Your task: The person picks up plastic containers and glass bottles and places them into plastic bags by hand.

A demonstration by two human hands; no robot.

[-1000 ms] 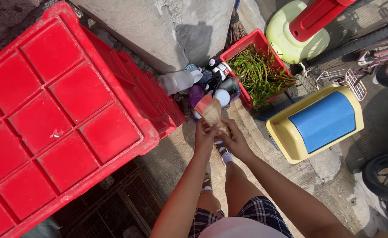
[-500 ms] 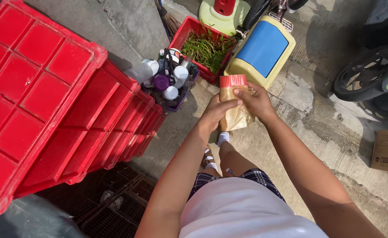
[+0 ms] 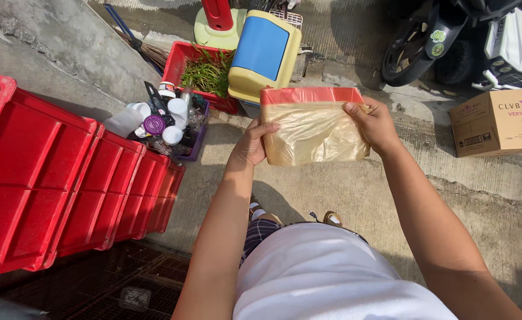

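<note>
Since 0.5 s ago the bag (image 3: 314, 127) has spread wide, hands further apart, view swung right. Landmark = bag. Red crates (image 3: 53, 178): far left of bag, stacked. Scooter (image 3: 450, 35): upper right. Cardboard box (image 3: 498, 121): right. Yellow-blue bin (image 3: 265, 53): just above bag. Red tub w/ greens (image 3: 204, 71): upper left. Bottles (image 3: 160, 121): left. Left hand (image 3: 250, 145) closed on bag's left edge; right hand (image 3: 374, 125) pinching its top right corner. Bag held flat, chest height, over concrete.
</note>
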